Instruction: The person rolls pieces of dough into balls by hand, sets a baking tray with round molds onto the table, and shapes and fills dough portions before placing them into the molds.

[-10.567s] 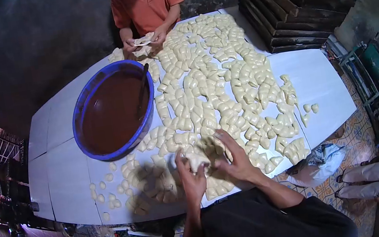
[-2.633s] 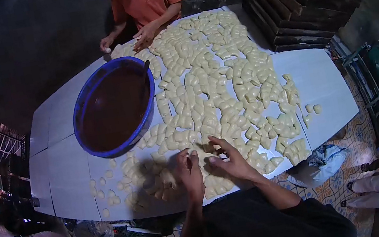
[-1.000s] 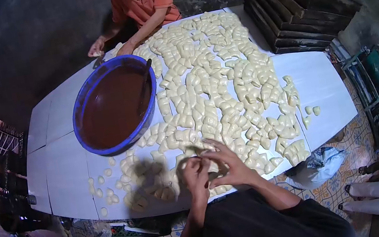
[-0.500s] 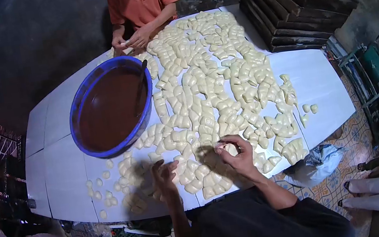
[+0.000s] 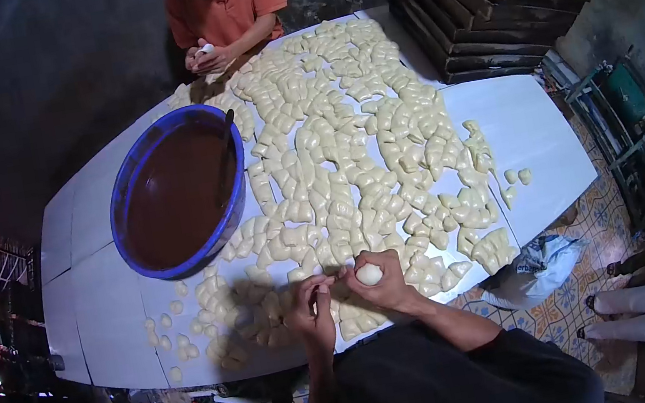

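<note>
The right hand [image 5: 391,285] had its grip clenched around a smooth white dough ball [image 5: 369,275], above the near side of the surface [image 5: 533,143]. Just beside it at nine o'clock, the left hand [image 5: 312,314] curled its fingers; whether that grip held anything could not be told. From the hands, dough pieces [image 5: 320,130] spread toward twelve, small lumps [image 5: 165,320] lay at nine, and a blue basin [image 5: 228,232] with brown contents [image 5: 178,195] stood at ten. A person [image 5: 228,5] at eleven held pale dough. Stacked dark trays [image 5: 495,14] rose at one. At three, a white bag [image 5: 540,268] bore dark lettering, too creased and small to read.
</note>
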The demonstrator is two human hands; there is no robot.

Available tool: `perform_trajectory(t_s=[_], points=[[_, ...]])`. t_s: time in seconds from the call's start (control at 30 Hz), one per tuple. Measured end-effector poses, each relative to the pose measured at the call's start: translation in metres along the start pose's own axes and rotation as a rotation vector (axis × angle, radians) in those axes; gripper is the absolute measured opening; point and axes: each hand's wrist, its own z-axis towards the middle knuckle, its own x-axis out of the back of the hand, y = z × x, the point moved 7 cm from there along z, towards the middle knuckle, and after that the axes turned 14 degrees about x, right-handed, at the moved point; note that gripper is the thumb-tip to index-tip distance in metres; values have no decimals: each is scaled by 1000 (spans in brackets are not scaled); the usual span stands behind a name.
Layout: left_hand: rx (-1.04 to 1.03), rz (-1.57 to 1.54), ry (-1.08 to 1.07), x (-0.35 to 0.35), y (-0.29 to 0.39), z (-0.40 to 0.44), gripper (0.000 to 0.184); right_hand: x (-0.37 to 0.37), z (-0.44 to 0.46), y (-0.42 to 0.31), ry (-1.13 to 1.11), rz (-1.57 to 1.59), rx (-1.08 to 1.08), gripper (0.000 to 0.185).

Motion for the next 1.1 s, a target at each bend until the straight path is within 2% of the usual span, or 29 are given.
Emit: perform_trajectory(t_s=[0.17,0.27,0.3,0.33,0.37,0.4,0.5,0.57,0.6,0.63,0.67,0.7,0.73,0.77,0.83,0.87,0.9,0.93,0.97,1.03,1.07,1.1], points=[[-152,187,45,-7,26,-11,9,-6,-18,28,-90,-44,-95,20],[-306,419,-53,-28,51,-16,27,-11,-24,34,-162,65,-66,18],[-364,520,-79,-35,57,-18,32,-14,-31,45,-154,146,-142,17],[-330,615,-133,-42,53,-17,45,-17,-41,60,-146,226,-219,17],[-306,599,-133,-43,46,-15,44,-22,-50,73,-137,305,-294,17],[-283,583,-131,-44,34,-11,44,-22,-53,76,-228,215,-222,18],[-169,562,-148,-49,23,-9,38,-24,-44,61,-265,167,-182,17],[-114,565,-148,-49,8,-5,33,-20,-44,57,-334,-79,-16,21],[-233,666,-152,-51,11,-9,30,-19,-50,64,-319,-58,5,24],[-95,548,-187,-48,-5,-5,26,-20,-58,73,-313,-26,30,27],[-59,546,-225,-46,-7,-4,24,-21,-64,79,-427,-61,-90,32],[-23,537,-265,-44,-9,-2,23,-20,-67,76,-520,-161,-89,35],[151,393,-346,-40,-33,2,23,-20,-61,65,-542,-162,-1,34],[136,249,-475,-38,-43,4,17,-20,-55,55,-562,-161,85,34],[136,-142,-531,-34,-40,-9,18,-16,-50,50,-581,-220,75,29],[203,-287,-465,-24,-24,-15,19,-17,-44,51,-596,-250,42,20],[269,-646,-388,1,-22,-15,16,-4,-59,89,-500,-325,-181,15],[120,-455,-131,43,-10,-9,21,13,-56,99,-446,-391,-255,13],[-77,341,199,88,27,-8,30,25,-48,105,-395,-460,-323,14],[-223,236,440,156,46,1,34,35,-38,95,-251,-366,-312,15],[-296,192,560,189,54,3,37,31,-35,93,-196,-166,-375,22],[-345,425,733,217,41,15,38,24,-27,84,-132,28,-441,38]])
